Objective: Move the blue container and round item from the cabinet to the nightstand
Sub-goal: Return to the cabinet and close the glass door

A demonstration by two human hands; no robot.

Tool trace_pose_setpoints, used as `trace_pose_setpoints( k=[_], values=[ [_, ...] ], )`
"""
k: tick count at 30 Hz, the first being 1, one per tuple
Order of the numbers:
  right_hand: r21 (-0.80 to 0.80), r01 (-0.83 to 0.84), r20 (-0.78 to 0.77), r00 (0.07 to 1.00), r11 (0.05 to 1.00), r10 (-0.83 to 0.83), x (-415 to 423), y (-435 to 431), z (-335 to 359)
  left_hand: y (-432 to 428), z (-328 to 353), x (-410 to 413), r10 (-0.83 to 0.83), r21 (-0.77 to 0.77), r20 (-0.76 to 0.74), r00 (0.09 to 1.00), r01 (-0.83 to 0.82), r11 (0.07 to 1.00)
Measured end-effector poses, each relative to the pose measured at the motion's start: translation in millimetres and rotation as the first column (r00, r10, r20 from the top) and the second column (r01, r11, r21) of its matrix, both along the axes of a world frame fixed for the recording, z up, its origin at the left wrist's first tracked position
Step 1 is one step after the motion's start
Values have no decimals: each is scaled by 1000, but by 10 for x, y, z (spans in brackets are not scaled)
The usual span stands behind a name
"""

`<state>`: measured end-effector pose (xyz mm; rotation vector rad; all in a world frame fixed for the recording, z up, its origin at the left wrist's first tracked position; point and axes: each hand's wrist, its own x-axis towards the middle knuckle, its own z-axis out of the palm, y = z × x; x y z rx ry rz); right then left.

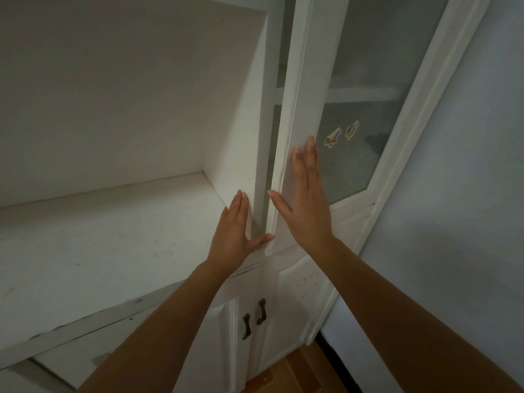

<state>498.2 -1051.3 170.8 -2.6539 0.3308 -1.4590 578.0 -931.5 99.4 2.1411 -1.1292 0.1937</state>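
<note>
A tall white cabinet (334, 211) with frosted glass doors stands in front of me. My right hand (304, 205) lies flat and open on the white frame of the right glass door (357, 154), fingers pointing up. My left hand (235, 231) rests open against the left door's narrow frame (259, 180), thumb stretched toward the gap between the doors. Both doors look shut or nearly shut. The blue container and the round item are not visible; only dim shapes show behind the frosted glass.
A white shelf surface (99, 245) opens to the left of the cabinet. Two stickers (341, 134) sit on the right glass. Lower cabinet doors carry two dark handles (253, 319). A pale wall (459, 222) stands to the right, wooden floor (297, 373) below.
</note>
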Motion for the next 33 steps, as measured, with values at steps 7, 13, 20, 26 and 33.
trace_pose_setpoints(
  k=[7,13,20,26,33],
  values=[
    [-29,19,16,1000,999,-19,72,-31,-26,-27,-40,21,-28,-70,-15,999,27,997],
    [-43,7,34,999,999,-6,113,-45,-42,-33,-28,2,-48,-126,-54,997,41,991],
    [-58,10,29,1000,998,-9,140,-50,-53,-34,-24,-10,-57,-151,-94,994,42,988],
    [-47,-3,22,1000,999,4,148,-49,-58,-31,-16,-25,-69,-157,-125,990,49,986],
    [-62,22,6,1000,998,-22,323,2,-31,-67,-6,-48,-6,-234,-143,990,-28,972]
  ],
)
